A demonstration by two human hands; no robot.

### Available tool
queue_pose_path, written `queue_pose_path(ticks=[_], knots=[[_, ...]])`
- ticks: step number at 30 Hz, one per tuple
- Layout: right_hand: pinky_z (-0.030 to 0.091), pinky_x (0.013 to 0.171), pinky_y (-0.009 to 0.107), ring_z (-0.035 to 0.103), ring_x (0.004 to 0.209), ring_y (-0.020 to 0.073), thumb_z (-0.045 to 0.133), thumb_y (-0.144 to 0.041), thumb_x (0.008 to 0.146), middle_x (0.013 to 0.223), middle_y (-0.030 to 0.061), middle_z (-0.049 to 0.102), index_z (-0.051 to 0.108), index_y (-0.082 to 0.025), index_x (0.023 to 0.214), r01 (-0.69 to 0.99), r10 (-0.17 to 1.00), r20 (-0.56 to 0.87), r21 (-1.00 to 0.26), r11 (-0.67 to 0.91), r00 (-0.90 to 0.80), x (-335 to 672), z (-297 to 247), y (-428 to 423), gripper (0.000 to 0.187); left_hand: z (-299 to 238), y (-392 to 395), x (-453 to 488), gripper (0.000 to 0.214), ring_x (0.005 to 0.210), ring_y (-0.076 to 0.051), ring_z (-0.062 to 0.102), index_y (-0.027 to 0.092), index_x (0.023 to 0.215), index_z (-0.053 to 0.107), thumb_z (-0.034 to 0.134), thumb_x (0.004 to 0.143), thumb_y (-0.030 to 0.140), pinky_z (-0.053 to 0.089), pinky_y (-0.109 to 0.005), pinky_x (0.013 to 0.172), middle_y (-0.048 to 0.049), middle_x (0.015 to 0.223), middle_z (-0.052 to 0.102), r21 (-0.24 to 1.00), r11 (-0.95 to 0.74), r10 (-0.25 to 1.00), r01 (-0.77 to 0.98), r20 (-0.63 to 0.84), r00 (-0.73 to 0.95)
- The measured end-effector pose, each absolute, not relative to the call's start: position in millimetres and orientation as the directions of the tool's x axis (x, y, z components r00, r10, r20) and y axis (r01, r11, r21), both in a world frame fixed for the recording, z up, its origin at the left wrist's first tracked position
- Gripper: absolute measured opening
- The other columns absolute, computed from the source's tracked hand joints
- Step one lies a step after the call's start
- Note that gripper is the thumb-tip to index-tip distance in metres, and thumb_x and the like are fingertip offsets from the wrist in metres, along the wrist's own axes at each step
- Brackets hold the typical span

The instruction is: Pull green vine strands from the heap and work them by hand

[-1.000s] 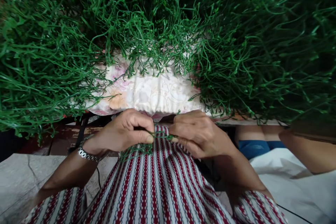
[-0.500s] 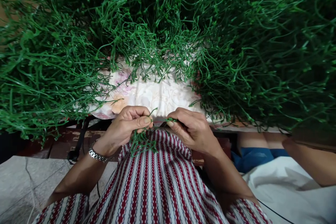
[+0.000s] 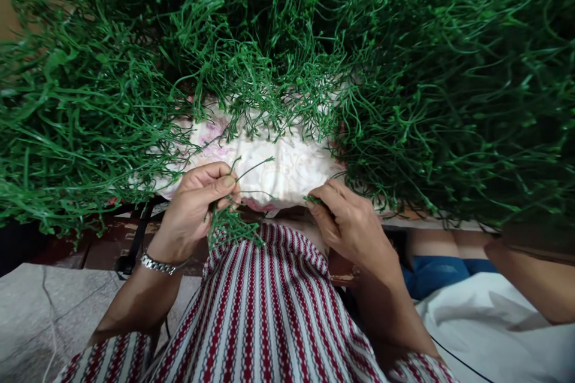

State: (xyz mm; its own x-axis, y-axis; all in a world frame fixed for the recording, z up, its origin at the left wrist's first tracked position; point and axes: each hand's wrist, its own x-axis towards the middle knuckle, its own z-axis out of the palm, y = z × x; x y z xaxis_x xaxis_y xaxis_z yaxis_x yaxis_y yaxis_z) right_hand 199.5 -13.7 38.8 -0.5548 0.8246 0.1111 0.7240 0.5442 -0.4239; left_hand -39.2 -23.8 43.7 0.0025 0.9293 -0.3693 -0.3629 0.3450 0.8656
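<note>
My left hand (image 3: 197, 206) is closed in a pinch on a bunch of thin green sprigs (image 3: 231, 224); some tips stick up past the fingers and the rest hang down over my striped red-and-white lap (image 3: 265, 305). A metal watch sits on that wrist. My right hand (image 3: 353, 224) is closed too, pinching a small green sprig piece (image 3: 313, 199) at its fingertips. The two hands are apart, above my knee, just in front of a white flowered cloth (image 3: 274, 170).
A large heap of green sprigs (image 3: 404, 90) fills the upper view and surrounds the flowered cloth on three sides. Another person's arm (image 3: 530, 272) and blue-clad leg (image 3: 435, 272) are at the right, over a white sheet (image 3: 498, 329). Grey floor lies at the lower left.
Both hands have risen from my lap toward the cloth and drawn apart. The sprigs they held together have separated: the bunch stays in the left, a small piece in the right.
</note>
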Motion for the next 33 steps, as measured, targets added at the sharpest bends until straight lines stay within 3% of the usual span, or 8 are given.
queue_pose_path(ticks=[6, 12, 14, 17, 21, 27, 30, 33], knots=[[0.044, 0.078, 0.033, 0.051, 0.095, 0.0197, 0.046, -0.009, 0.083, 0.099, 0.0118, 0.051, 0.048, -0.015, 0.086, 0.463, 0.726, 0.448, -0.567, 0.682, -0.521, 186, 48, -5, 0.007, 39, -11, -21, 0.016, 0.041, -0.005, 0.047, 0.013, 0.062, 0.057, 0.071, 0.065, 0.022, 0.043, -0.018, 0.042, 0.0016, 0.056, 0.059, 0.798, 0.405, 0.900, -0.446, -0.433, 0.044], [0.048, 0.078, 0.033, 0.051, 0.107, 0.0205, 0.037, -0.001, 0.081, 0.103, 0.0127, 0.054, 0.043, -0.017, 0.092, 0.354, 0.607, 0.614, -0.494, 0.794, -0.505, 151, 34, 11, 0.020, 38, -10, -5, 0.020, 0.040, -0.003, 0.049, 0.013, 0.059, 0.059, 0.074, 0.062, 0.025, 0.033, -0.011, 0.036, 0.0025, 0.054, 0.059, 0.769, 0.444, 0.890, -0.460, -0.438, 0.128], [0.049, 0.075, 0.031, 0.054, 0.101, 0.0191, 0.037, -0.003, 0.083, 0.096, 0.0107, 0.055, 0.043, -0.017, 0.091, 0.333, 0.626, 0.626, -0.531, 0.779, -0.466, 142, 24, 13, 0.018, 39, -10, -1, 0.022, 0.040, -0.003, 0.049, 0.013, 0.059, 0.059, 0.076, 0.060, 0.027, 0.034, -0.012, 0.037, 0.0033, 0.052, 0.057, 0.780, 0.436, 0.894, -0.448, -0.435, 0.112], [0.047, 0.062, 0.024, 0.054, 0.070, 0.0121, 0.040, -0.007, 0.086, 0.076, 0.0032, 0.052, 0.043, -0.017, 0.089, 0.350, 0.729, 0.584, -0.640, 0.684, -0.356, 136, 11, 9, 0.011, 40, -10, 2, 0.023, 0.040, -0.004, 0.049, 0.013, 0.061, 0.061, 0.076, 0.059, 0.030, 0.035, -0.014, 0.038, 0.0028, 0.054, 0.058, 0.805, 0.420, 0.897, -0.419, -0.438, 0.057], [0.044, 0.052, 0.019, 0.051, 0.057, 0.0070, 0.041, -0.012, 0.089, 0.080, 0.0022, 0.056, 0.045, -0.017, 0.104, 0.376, 0.821, 0.504, -0.730, 0.571, -0.269, 136, 9, 1, 0.016, 40, -8, 4, 0.024, 0.040, -0.004, 0.049, 0.013, 0.061, 0.060, 0.076, 0.059, 0.032, 0.033, -0.014, 0.036, 0.0022, 0.056, 0.059, 0.828, 0.401, 0.905, -0.391, -0.425, 0.027], [0.049, 0.065, 0.025, 0.058, 0.075, 0.0137, 0.044, -0.014, 0.087, 0.099, 0.0085, 0.063, 0.044, -0.016, 0.118, 0.431, 0.685, 0.643, -0.540, 0.723, -0.343, 142, 9, 3, 0.031, 36, -7, 8, 0.024, 0.040, -0.003, 0.047, 0.013, 0.062, 0.060, 0.077, 0.056, 0.030, 0.034, -0.014, 0.037, 0.0037, 0.052, 0.056, 0.826, 0.421, 0.899, -0.375, -0.436, 0.049], [0.048, 0.062, 0.026, 0.057, 0.076, 0.0154, 0.044, -0.011, 0.086, 0.094, 0.0086, 0.064, 0.046, -0.014, 0.116, 0.463, 0.619, 0.664, -0.430, 0.775, -0.419, 143, 4, 6, 0.030, 36, -7, 7, 0.024, 0.039, -0.004, 0.046, 0.013, 0.061, 0.060, 0.078, 0.055, 0.029, 0.032, -0.014, 0.036, 0.0042, 0.050, 0.054, 0.825, 0.424, 0.896, -0.373, -0.443, 0.039], [0.045, 0.059, 0.026, 0.055, 0.073, 0.0160, 0.044, -0.012, 0.086, 0.085, 0.0079, 0.064, 0.048, -0.014, 0.112, 0.519, 0.628, 0.671, -0.402, 0.754, -0.393, 141, -1, 4, 0.026, 36, -8, 6, 0.023, 0.039, -0.004, 0.047, 0.013, 0.062, 0.060, 0.076, 0.058, 0.029, 0.031, -0.014, 0.035, 0.0035, 0.051, 0.055, 0.823, 0.403, 0.898, -0.400, -0.439, 0.001]])
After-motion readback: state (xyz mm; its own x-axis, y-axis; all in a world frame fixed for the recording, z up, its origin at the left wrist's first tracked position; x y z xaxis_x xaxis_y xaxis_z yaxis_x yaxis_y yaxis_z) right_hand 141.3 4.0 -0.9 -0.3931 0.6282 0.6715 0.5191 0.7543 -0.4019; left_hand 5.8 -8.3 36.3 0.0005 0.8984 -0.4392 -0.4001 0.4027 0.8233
